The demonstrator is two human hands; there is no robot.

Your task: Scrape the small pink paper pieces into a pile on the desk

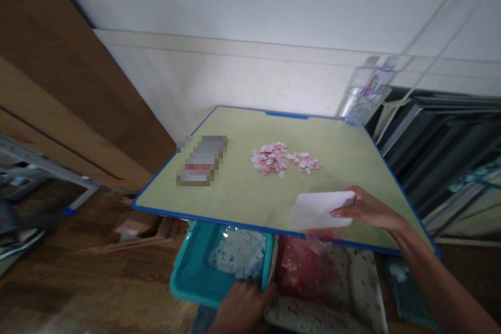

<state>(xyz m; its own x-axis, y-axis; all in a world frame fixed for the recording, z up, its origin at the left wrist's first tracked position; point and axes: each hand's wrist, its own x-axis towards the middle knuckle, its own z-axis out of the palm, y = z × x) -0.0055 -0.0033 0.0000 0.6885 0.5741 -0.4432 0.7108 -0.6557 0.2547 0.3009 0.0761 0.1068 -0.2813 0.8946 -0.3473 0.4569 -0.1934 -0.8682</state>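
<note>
My right hand (358,209) grips a flat white plastic scraper (319,210), thumb on top, above the table's front edge. A blurred pink patch (326,233) shows just under the scraper's lower edge. On the table (219,201) lies a pile of small pink and white pieces (270,159), with a smaller cluster (306,162) to its right. My left hand (245,305) is closed at the front right rim of a teal basin (191,276), below the table edge. Inside the basin are many small whitish pieces (240,253).
A speckled tray (362,276) with red material (303,263) sits under the table's front edge. A clear bottle (370,94) stands at the back right. A pixelated item (201,162) lies on the left. Dark panels (438,135) lean at right; cardboard (136,227) is on the floor.
</note>
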